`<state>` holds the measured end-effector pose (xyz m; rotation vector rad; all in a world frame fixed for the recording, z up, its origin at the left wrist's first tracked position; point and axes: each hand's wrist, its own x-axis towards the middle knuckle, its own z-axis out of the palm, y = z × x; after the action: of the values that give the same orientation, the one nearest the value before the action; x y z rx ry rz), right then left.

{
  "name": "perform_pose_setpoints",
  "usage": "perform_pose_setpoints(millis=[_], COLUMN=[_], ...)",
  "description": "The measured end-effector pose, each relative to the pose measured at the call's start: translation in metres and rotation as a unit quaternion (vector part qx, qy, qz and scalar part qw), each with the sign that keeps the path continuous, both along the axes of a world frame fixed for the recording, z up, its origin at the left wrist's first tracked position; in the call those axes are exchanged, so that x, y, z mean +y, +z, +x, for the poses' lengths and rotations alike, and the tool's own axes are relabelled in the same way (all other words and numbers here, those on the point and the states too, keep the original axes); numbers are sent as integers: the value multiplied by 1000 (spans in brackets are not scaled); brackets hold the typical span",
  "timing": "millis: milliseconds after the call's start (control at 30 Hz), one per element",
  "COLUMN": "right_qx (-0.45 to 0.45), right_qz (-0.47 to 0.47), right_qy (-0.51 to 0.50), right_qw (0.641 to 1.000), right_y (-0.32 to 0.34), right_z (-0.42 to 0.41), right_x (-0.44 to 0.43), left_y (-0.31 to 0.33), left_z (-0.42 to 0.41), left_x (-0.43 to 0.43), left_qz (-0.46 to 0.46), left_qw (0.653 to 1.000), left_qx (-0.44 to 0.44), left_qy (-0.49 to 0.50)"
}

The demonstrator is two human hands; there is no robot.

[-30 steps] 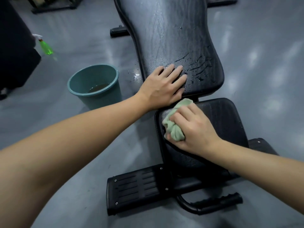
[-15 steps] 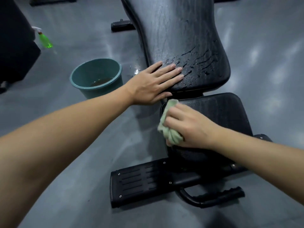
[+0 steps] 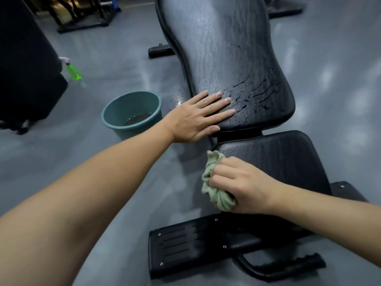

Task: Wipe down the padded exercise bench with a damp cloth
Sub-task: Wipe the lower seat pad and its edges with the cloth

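Padded exercise bench (image 3: 257, 118) stands on the grey floor (image 3: 61, 141), running away from the person, its long backrest pad (image 3: 226, 58) streaked and beaded with water while the seat pad (image 3: 284, 162) nearer the person looks duller and drier. The step in hand appears to be the wiping of the seat pad, begun at its near left edge. The right hand (image 3: 241, 184) has its fingers curled round a bunched pale green cloth (image 3: 214, 182) and presses it against that edge, so that part of the wad hangs over the side of the pad. The left hand (image 3: 198, 118) lies flat, palm down, on the lower left corner of the backrest pad, fingers straight and a little spread, their tips among the droplets; it holds nothing and seems to serve as a brace. The next move probably calls for drawing the cloth across the seat surface toward its right side with even pressure, then turning to the side edges. A teal bucket (image 3: 132, 132) with dark water in its bottom sits on the floor just left of the bench, near enough for a rinse, and a green spray bottle (image 3: 73, 71) stands farther off to the left.
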<state>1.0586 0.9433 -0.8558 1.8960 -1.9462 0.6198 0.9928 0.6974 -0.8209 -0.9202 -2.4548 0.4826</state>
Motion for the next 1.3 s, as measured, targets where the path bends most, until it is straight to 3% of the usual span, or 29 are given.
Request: perform_pose_setpoints(millis=[100, 400, 700, 833, 1000, 1200, 1300], right_qx=[5, -55, -26, -24, -45, -65, -50], right_qz=[18, -23, -63, -71, -17, 48, 39], right_qy=[30, -97, -262, -317, -219, -67, -54], right_qw=[999, 994, 963, 946, 974, 994, 997], right_y=[4, 22, 12, 7, 25, 10, 6], right_z=[-14, -52, -97, -96, -81, -21, -14], right_x=[-5, -23, 111, 117, 55, -57, -61], left_y=[-2, -4, -25, -24, -19, -27, -27], left_z=[1, -1, 2, 2, 1, -4, -4], left_x=[4, 2, 24, 24, 17, 16, 20], left_qz=[11, 17, 119, 131, 103, 82, 88], left_qw=[1000, 1000, 990, 989, 994, 992, 991], left_qx=[11, 23, 72, 59, 37, 92, 104], left_qy=[6, -10, 32, 25, 23, 20, 13])
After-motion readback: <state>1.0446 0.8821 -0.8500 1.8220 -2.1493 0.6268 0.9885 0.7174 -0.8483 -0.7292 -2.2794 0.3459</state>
